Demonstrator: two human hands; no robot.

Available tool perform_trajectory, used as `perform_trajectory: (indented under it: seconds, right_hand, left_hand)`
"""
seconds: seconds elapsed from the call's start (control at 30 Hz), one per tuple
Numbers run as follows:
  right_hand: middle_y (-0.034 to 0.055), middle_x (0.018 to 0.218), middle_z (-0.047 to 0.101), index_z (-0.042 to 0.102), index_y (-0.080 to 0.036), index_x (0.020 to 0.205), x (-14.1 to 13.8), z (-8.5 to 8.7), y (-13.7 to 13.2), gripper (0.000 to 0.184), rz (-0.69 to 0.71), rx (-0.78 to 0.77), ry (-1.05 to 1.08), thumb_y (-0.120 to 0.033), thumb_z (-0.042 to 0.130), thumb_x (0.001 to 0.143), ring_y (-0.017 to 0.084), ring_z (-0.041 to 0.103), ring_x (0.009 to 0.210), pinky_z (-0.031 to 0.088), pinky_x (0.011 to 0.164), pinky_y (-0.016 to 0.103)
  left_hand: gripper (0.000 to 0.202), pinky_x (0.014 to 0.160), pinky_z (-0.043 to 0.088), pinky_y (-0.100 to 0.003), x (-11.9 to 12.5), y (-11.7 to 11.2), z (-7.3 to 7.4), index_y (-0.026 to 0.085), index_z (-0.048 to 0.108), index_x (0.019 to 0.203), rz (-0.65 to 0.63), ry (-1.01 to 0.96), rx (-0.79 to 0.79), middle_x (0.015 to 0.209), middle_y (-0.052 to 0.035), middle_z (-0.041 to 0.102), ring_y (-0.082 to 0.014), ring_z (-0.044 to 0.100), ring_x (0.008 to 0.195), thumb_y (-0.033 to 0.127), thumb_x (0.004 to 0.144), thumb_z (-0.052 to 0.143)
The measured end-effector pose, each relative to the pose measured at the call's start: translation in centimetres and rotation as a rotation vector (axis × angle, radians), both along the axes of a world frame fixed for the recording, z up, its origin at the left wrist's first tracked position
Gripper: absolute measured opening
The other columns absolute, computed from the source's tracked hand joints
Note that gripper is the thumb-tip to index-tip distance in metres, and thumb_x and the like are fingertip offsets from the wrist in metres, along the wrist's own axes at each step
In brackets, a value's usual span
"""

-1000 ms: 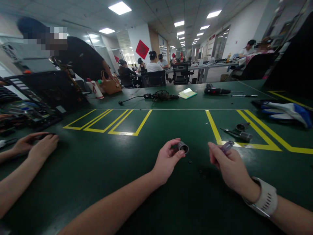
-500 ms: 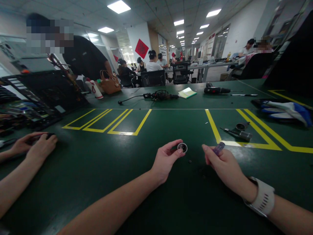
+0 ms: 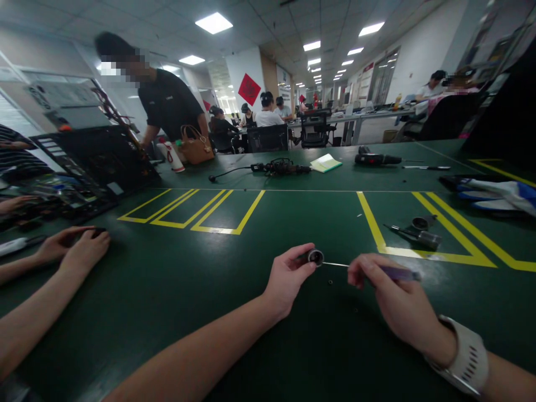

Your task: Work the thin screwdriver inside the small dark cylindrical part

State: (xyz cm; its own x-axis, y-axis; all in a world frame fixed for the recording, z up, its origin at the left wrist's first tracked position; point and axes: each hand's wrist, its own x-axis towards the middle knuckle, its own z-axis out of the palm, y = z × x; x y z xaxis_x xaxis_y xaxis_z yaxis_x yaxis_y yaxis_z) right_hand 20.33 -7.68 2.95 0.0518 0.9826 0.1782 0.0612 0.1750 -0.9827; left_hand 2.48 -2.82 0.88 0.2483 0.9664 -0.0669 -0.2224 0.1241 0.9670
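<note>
Between thumb and fingers, my left hand [image 3: 291, 279] grips a small round metal housing [image 3: 316, 257], its hollow open end facing me. My right hand [image 3: 389, 290] is closed around the purple handle of a screwdriver [image 3: 400, 273]. The thin shaft points left, and its tip reaches the rim of the housing; whether it is inside I cannot tell. On the green table just below lies a tiny dark ring-like part [image 3: 330, 282]. Another small dark piece [image 3: 355, 310] lies nearer to me.
A metal cylinder with a thin shaft [image 3: 427, 239] and a round metal cup [image 3: 422, 222] lie inside yellow tape at right. Gloves [image 3: 498, 192], a power drill [image 3: 377, 157], a notepad [image 3: 326, 163] and a corded tool [image 3: 280, 166] are farther back. A co-worker's hands [image 3: 81, 248] rest at left.
My right hand has turned the screwdriver so that its shaft now points left to the housing. The view has shifted slightly. A standing person at the back left has changed posture.
</note>
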Motion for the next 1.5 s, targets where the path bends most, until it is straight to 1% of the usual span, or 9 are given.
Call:
perform_trajectory:
  seconds: [0.13,0.23,0.57,0.93,1.07,1.17,1.23,1.3,1.5]
  right_hand:
    - [0.002,0.071,0.064,0.065,-0.023,0.074,-0.3,0.3,-0.5,0.022,0.071,0.167,-0.291,-0.034,0.051,0.087,0.018,0.059,0.066,0.046,0.06,0.03]
    - [0.0026,0.074,0.064,0.064,-0.024,0.079,-0.6,0.4,-0.8,0.019,0.094,0.27,-0.408,-0.028,0.048,0.089,0.019,0.06,0.068,0.048,0.061,0.031]
    - [0.0056,0.086,0.065,0.063,-0.025,0.099,-1.1,0.0,-1.3,0.021,0.252,0.383,-0.589,-0.015,0.049,0.087,0.021,0.061,0.08,0.052,0.07,0.036]
    - [0.0073,0.085,0.067,0.065,-0.024,0.097,-1.5,0.3,-1.9,0.02,0.245,0.444,-0.691,-0.016,0.05,0.085,0.022,0.061,0.076,0.052,0.067,0.037]
    - [0.0052,0.078,0.066,0.066,-0.024,0.083,-1.1,0.1,-1.8,0.015,0.192,0.362,-0.517,-0.022,0.051,0.086,0.021,0.06,0.072,0.048,0.066,0.035]
    - [0.0018,0.062,0.06,0.062,-0.023,0.065,-0.3,-0.3,-0.9,0.026,0.003,0.105,-0.175,-0.036,0.053,0.085,0.019,0.056,0.062,0.045,0.059,0.032]
    - [0.0001,0.056,0.056,0.06,-0.022,0.06,0.1,-0.7,-0.1,0.031,-0.088,-0.068,-0.002,-0.043,0.055,0.082,0.016,0.053,0.054,0.042,0.052,0.029]
    - [-0.0009,0.054,0.054,0.058,-0.021,0.058,0.2,-0.9,0.7,0.032,-0.116,-0.149,0.054,-0.043,0.055,0.081,0.015,0.05,0.049,0.039,0.047,0.027]
    - [-0.0015,0.053,0.054,0.058,-0.02,0.058,0.0,-0.8,1.0,0.032,-0.1,-0.204,0.056,-0.044,0.057,0.079,0.014,0.05,0.049,0.039,0.047,0.026]
  left_hand:
    - [0.037,0.09,0.048,-0.037,0.2,-0.3,0.4,0.017,0.067,0.104,-0.001,0.021,0.013,0.098,-0.0052,0.07,-0.0173,0.063,0.093,0.005,0.068,0.067]
    - [0.035,0.086,0.049,-0.035,0.3,-0.5,0.7,0.016,0.067,0.101,0.008,0.037,0.024,0.096,-0.0055,0.07,-0.0172,0.064,0.09,0.007,0.067,0.068]
    - [0.024,0.079,0.053,-0.033,0.5,-0.3,0.0,0.014,0.064,0.089,0.057,0.047,0.056,0.089,-0.0042,0.069,-0.0162,0.067,0.082,0.009,0.066,0.069]
    - [0.019,0.075,0.053,-0.031,0.7,-0.2,-0.2,0.014,0.065,0.083,0.105,0.078,0.061,0.084,-0.0036,0.069,-0.0155,0.066,0.076,0.008,0.066,0.067]
    - [0.017,0.076,0.053,-0.032,0.7,-0.1,-0.4,0.014,0.065,0.083,0.097,0.087,0.057,0.085,-0.0038,0.069,-0.0155,0.066,0.078,0.007,0.067,0.066]
    - [0.019,0.082,0.053,-0.035,0.4,0.0,-0.3,0.015,0.065,0.086,0.082,0.099,0.031,0.094,-0.0046,0.068,-0.0163,0.065,0.084,0.006,0.069,0.065]
    - [0.023,0.087,0.051,-0.037,0.2,0.1,-0.3,0.017,0.065,0.09,0.074,0.106,0.01,0.1,-0.0048,0.067,-0.0168,0.064,0.09,0.004,0.071,0.064]
    - [0.027,0.09,0.05,-0.037,0.0,0.2,-0.4,0.017,0.065,0.093,0.075,0.111,-0.003,0.104,-0.0046,0.066,-0.0168,0.062,0.095,0.002,0.072,0.061]
    - [0.028,0.092,0.048,-0.039,0.0,0.1,-0.1,0.016,0.065,0.094,0.067,0.117,-0.028,0.103,-0.0053,0.065,-0.0177,0.061,0.096,0.0,0.072,0.06]
